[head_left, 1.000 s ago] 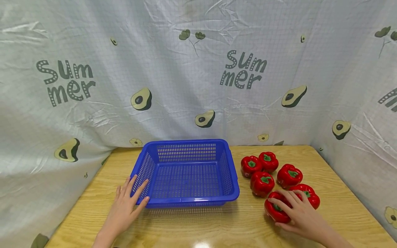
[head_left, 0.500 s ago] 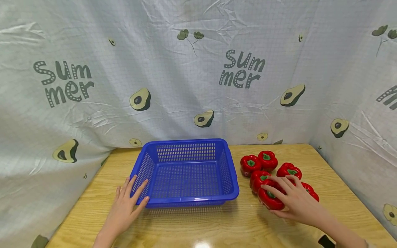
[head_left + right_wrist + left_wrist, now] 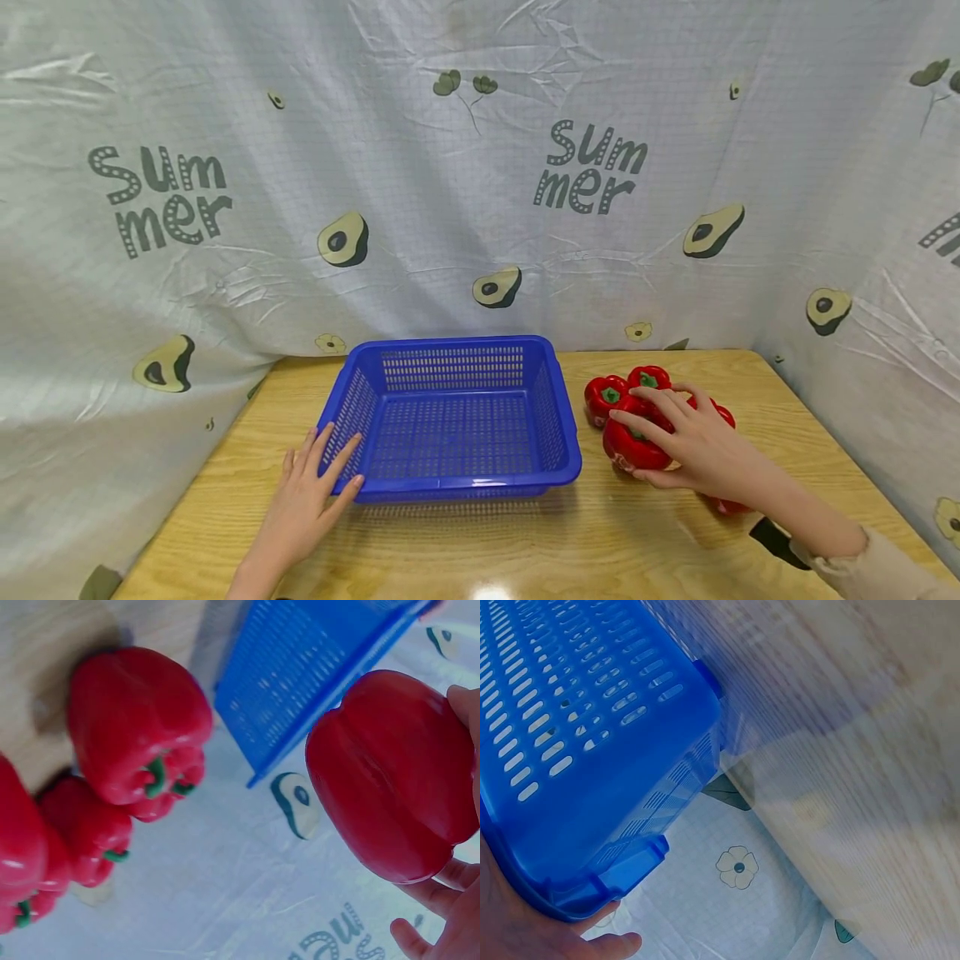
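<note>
My right hand (image 3: 701, 442) grips a red bell pepper (image 3: 632, 450) from above and behind, holding it up over the other peppers. In the right wrist view this bell pepper (image 3: 390, 780) hangs between thumb and fingers, clear of the wood. My left hand (image 3: 300, 504) rests with spread fingers on the left rim of a blue plastic basket (image 3: 465, 483). Around the basket's corner (image 3: 585, 900) those fingers show at the lower left of the left wrist view. Nothing lies inside the basket.
Several more red bell peppers (image 3: 606, 398) with green stems stand right of the basket, partly hidden by my right hand and arm. Beneath everything is a wooden table (image 3: 420, 558). A pale printed cloth (image 3: 420, 208) hangs behind and beside it.
My right hand has lifted the bell pepper off the table's front right and moved it left and away from me, towards the basket. The left hand has stayed on the rim.
</note>
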{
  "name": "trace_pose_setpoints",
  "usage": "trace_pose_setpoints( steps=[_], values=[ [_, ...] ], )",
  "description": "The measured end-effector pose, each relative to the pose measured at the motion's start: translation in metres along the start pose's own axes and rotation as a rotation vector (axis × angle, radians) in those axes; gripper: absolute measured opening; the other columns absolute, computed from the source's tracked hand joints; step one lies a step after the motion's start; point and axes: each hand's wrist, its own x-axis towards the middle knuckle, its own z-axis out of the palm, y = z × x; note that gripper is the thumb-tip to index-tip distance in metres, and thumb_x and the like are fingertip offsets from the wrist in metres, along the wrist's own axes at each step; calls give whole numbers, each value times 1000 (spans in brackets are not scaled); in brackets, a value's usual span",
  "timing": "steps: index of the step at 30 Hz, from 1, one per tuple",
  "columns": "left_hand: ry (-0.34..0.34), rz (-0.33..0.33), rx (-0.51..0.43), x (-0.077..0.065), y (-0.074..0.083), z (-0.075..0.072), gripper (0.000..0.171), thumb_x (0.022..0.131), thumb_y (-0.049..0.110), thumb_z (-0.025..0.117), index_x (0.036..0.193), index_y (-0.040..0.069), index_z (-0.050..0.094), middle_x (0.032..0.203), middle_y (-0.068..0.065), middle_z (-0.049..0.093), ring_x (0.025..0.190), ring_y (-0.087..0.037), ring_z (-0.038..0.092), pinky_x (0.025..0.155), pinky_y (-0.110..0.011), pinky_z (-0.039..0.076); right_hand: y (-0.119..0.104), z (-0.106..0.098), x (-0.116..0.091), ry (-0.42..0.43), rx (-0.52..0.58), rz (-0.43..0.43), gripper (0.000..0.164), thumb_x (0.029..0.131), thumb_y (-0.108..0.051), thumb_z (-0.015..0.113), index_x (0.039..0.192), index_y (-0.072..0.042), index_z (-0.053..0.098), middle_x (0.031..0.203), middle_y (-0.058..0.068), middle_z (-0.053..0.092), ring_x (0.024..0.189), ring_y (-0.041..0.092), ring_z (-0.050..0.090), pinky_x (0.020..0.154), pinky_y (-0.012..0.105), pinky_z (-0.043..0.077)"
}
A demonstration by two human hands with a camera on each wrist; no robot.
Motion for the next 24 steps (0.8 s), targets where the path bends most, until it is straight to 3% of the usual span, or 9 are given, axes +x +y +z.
trace_pose_setpoints(
  steps=[4, 11, 24],
  values=[
    [4, 6, 3, 1, 0, 0, 48, 88, 38, 50, 132, 18, 44, 141, -23, 27, 132, -44, 20, 102, -64, 15, 4, 0, 13, 44, -1, -18, 59, 85, -62, 34, 117, -18, 56, 111, 14, 53, 97, 27, 52, 83, 49, 34],
    [19, 20, 9, 0, -1, 0, 48, 88, 38, 50, 132, 19, 44, 141, -24, 28, 131, -44, 20, 101, -64, 15, 12, 4, 36, 20, 0, -10, 61, 70, -56, 60, 119, -19, 54, 115, 15, 51, 106, 26, 46, 85, 48, 34],
    [13, 16, 9, -1, -2, 1, 47, 89, 38, 49, 131, 17, 45, 141, -23, 28, 132, -44, 19, 102, -64, 14, 24, 15, 73, -38, 50, 16, 65, 68, -48, 69, 123, -20, 51, 116, 15, 51, 107, 28, 46, 87, 50, 31]
  ],
)
